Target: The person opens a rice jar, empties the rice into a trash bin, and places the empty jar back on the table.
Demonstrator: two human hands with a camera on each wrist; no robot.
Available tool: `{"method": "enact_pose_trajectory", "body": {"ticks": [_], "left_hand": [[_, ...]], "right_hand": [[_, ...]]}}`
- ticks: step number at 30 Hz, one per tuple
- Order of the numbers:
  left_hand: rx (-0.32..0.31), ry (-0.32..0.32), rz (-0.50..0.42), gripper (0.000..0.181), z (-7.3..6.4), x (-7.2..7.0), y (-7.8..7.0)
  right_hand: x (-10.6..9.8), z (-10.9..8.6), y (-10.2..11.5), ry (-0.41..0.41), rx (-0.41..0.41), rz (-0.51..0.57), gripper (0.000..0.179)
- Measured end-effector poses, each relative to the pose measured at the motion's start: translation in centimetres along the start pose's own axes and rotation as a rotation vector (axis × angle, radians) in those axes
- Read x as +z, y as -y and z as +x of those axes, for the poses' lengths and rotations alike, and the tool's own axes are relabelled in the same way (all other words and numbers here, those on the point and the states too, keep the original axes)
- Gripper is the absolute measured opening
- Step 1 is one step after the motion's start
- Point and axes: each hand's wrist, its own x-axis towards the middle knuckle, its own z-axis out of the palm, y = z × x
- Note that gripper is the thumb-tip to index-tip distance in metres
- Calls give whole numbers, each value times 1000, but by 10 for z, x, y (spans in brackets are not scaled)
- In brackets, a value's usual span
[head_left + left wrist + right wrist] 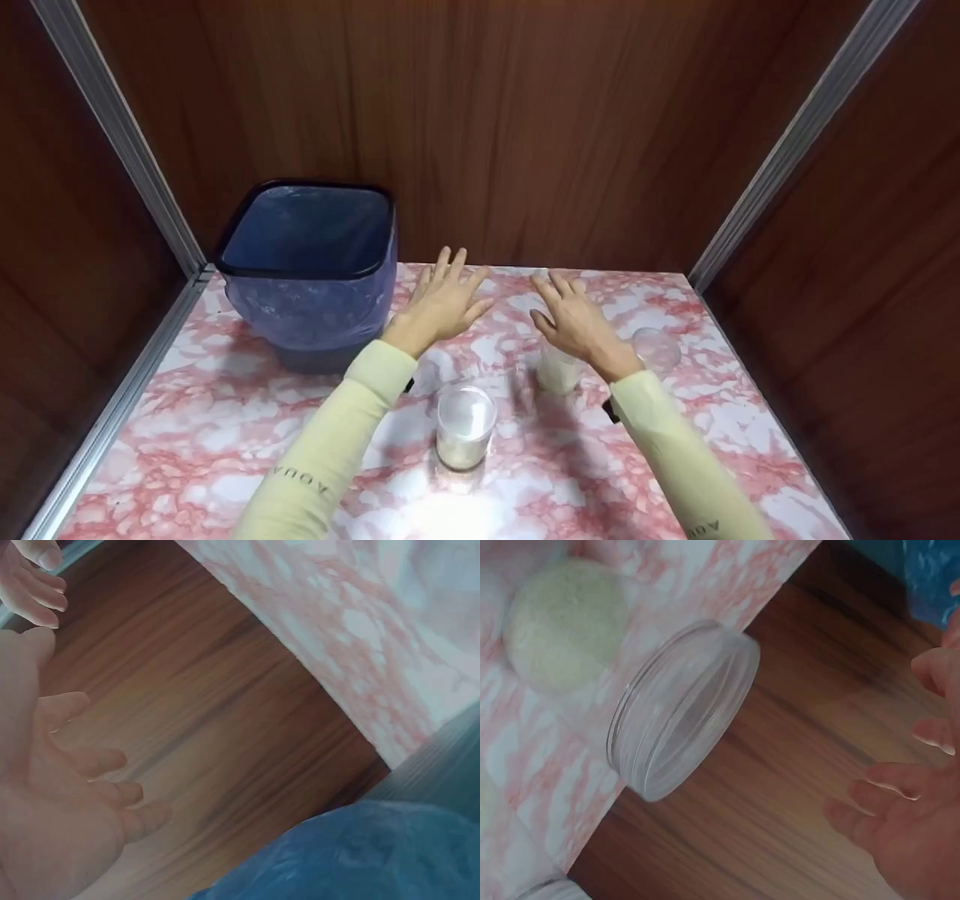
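My left hand (442, 300) is held out with spread fingers beside the bin, holding nothing; its palm (60, 795) shows in the left wrist view. The right hand (574, 322) also has its fingers extended and holds nothing. Below it stands a clear plastic jar (559, 371) with pale contents, partly hidden by the hand. Another clear jar (465, 431), pale material at its bottom, stands upright between the forearms. In the right wrist view, a jar's threaded neck (682, 712) lies apart from the right hand's fingers (855, 821).
A dark-rimmed bin (304, 274) lined with a translucent blue bag (315, 311) stands at the back left. Right of the right wrist lies a clear round piece (656, 351). Wooden panels (480, 135) enclose the red-and-white marbled table (247, 427).
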Motion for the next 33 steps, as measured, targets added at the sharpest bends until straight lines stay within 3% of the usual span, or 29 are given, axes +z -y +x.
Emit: {"method": "enact_pose_trajectory", "body": {"ticks": [3,10,13,19,23,28,33], "left_hand": [[47,-44,12,60,-11,-4,-3],[130,-137,44,57,-36,-7,-8],[178,-164,54,56,-43,-6,-10],[263,-208,83,52,-55,1,-13],[297,-239,48,48,-65,10,-12],[264,-278,-68,43,-80,30,-2],[252,-390,-146,32,-102,52,14]], "right_hand": [[6,-7,5,-76,-77,41,53],[24,-21,12,-160,-216,146,45],[31,-29,14,-159,-209,201,43],[43,-45,22,-76,-146,358,44],[47,-57,30,-97,-188,381,42],[51,-67,45,-123,-227,348,39],[55,-73,63,-77,-293,298,40]]}}
